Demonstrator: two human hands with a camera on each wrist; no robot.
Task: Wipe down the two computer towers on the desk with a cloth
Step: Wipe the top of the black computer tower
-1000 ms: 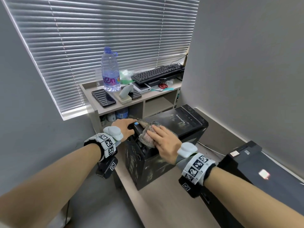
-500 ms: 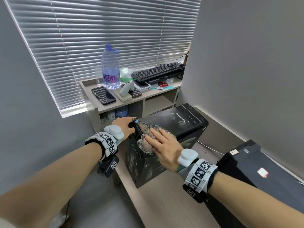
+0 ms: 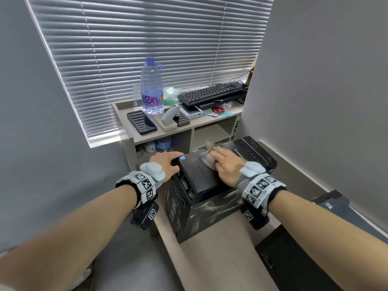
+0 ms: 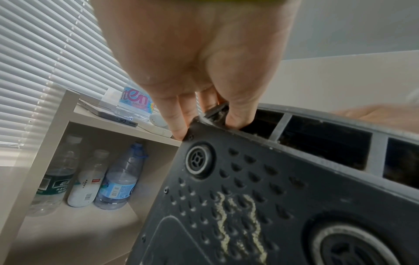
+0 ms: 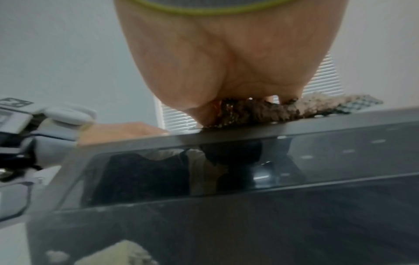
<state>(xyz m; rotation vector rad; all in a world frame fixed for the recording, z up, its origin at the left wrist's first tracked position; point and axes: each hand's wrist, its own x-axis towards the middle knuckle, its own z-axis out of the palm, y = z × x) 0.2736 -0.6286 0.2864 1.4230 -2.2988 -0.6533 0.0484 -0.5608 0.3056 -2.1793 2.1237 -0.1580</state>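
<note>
Gray walls and white window blinds (image 3: 159, 49) stand behind a pale desk (image 3: 220, 248). On the desk lies a black computer tower (image 3: 210, 181) on its side. The left hand (image 3: 165, 164) holds the tower's near top corner, with the fingers (image 4: 176, 122) bent over the edge and the thumb tucked into a slot. The right hand (image 3: 225, 166) lies flat, fingers straight, and presses a brownish cloth (image 3: 209, 160) down on the tower's top face. The cloth looks blurry and sticks out past the fingertips. A second black tower (image 3: 327, 217) sits on the desk to the right, apart from the first. Behind the desk is a small shelf (image 3: 126, 114) with a big water bottle (image 3: 151, 89), a black keyboard (image 3: 212, 94) and a phone (image 3: 141, 121) on top. More bottles (image 4: 90, 177) stand under it.
</note>
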